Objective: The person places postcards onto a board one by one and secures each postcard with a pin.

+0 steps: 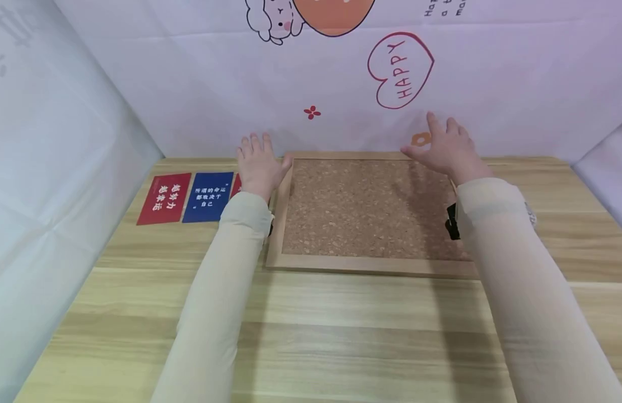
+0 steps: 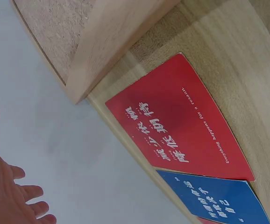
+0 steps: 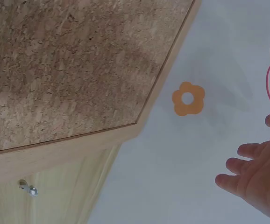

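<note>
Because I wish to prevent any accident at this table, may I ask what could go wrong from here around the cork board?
Two risks seem possible. If the cork board slides toward the person's left, its wooden frame might push the red card lying beside it. If the right hand sweeps back past the board's right side, it might knock the small shiny thing there.

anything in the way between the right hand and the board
Nothing visible stands between the right hand and the board. In the right wrist view, only the white backdrop and its orange flower show across the gap. The blue card lies off to the board's left.
</note>
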`<state>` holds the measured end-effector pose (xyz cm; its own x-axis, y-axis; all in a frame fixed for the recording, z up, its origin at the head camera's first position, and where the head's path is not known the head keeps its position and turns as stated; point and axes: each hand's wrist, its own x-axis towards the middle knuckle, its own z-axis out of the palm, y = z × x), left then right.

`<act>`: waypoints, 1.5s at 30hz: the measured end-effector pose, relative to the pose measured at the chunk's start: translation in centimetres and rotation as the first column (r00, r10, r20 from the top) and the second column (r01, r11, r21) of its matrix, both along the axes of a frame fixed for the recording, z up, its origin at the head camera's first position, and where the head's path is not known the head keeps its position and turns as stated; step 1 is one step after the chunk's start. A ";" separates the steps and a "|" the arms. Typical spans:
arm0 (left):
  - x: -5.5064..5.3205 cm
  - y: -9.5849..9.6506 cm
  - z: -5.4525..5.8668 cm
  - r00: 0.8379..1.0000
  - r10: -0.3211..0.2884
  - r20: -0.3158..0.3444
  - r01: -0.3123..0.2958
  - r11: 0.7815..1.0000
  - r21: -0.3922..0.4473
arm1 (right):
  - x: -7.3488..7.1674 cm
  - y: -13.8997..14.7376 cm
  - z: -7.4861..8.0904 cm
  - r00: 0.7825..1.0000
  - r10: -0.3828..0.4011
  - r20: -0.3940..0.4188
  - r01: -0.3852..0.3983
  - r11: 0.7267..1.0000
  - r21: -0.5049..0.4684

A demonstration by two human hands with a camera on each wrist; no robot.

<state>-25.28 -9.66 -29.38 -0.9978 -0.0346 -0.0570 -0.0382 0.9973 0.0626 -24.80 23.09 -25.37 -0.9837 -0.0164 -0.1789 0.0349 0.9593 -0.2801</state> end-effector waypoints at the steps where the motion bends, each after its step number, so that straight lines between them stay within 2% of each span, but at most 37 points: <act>1: 0.0 0.0 0.0 1.000 0.000 0.006 0.000 1.000 0.003 | 0.0 0.0 -0.1 1.000 -0.003 0.002 0.003 1.000 -0.006; 7: 0.1 0.0 -0.4 1.000 0.005 0.022 -0.005 1.000 0.005 | -0.1 0.6 -0.9 1.000 -0.008 0.024 0.008 1.000 -0.025; 14: 0.1 -0.5 -1.2 0.998 0.003 0.060 -0.001 0.999 -0.045 | 0.1 1.7 -2.8 0.998 0.004 0.064 -0.001 0.999 -0.049; 22: 0.1 -1.4 -2.0 0.998 0.006 0.066 -0.001 0.997 -0.078 | 0.6 3.5 -4.3 1.000 -0.003 0.030 0.003 1.000 -0.023; 26: 0.3 -2.1 -2.3 0.996 0.029 0.081 -0.024 0.998 -0.055 | 0.7 4.3 -4.8 0.999 0.024 0.034 -0.024 1.000 0.002; 29: 0.4 -2.5 -2.6 0.994 0.039 0.100 -0.036 0.999 -0.033 | 0.8 5.0 -5.4 0.995 0.059 0.084 -0.060 0.998 0.010; 34: 0.8 -3.0 -3.1 0.991 0.043 0.124 -0.040 0.999 -0.027 | 1.0 6.1 -6.6 0.980 0.110 0.165 -0.107 0.994 -0.029; 39: 1.1 -3.7 -3.6 0.990 0.067 0.123 -0.071 0.997 0.022 | 1.1 6.8 -7.7 0.974 0.137 0.181 -0.123 0.989 -0.086; 45: 1.1 -4.1 -4.2 0.985 0.097 0.140 -0.111 0.990 0.092 | 1.2 7.2 -8.5 0.972 0.164 0.170 -0.150 0.984 -0.096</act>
<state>-24.20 -13.80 -33.58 -0.9719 -0.1252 -0.1994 -0.1562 0.9766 0.1481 -23.58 30.32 -33.91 -0.9206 -0.1899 -0.3412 -0.0583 0.9309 -0.3607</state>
